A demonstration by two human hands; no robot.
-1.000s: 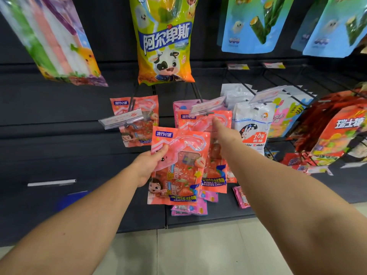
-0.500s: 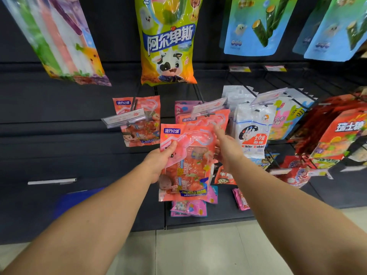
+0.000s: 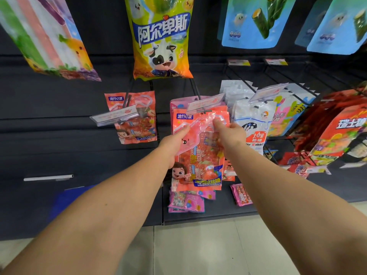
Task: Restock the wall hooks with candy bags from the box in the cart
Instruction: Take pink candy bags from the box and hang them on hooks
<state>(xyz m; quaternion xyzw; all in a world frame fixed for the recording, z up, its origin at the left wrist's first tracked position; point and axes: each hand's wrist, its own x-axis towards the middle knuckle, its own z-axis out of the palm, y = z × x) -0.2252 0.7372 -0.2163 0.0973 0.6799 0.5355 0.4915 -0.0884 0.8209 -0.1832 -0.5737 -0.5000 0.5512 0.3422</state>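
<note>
I hold an orange-red candy bag (image 3: 200,155) up against the middle wall hook (image 3: 205,105), just under its clear price tag. My left hand (image 3: 174,144) grips the bag's left edge with the thumb on its front. My right hand (image 3: 230,135) pinches the bag's top right near the clear hanger part. More bags of the same kind hang behind it on that hook. One matching bag (image 3: 133,118) hangs on the hook to the left. The cart and the box are out of view.
White candy bags (image 3: 252,120) hang just right of my right hand, red bags (image 3: 337,133) further right. Large yellow (image 3: 160,38), striped (image 3: 41,36) and blue bags (image 3: 256,20) hang above. Pink packets (image 3: 186,202) lie on the low black shelf. Tiled floor (image 3: 198,251) below.
Both hands have lifted the orange-red bag up and right toward the middle hook. My right hand moved from the hanging bags onto the top of the held bag.
</note>
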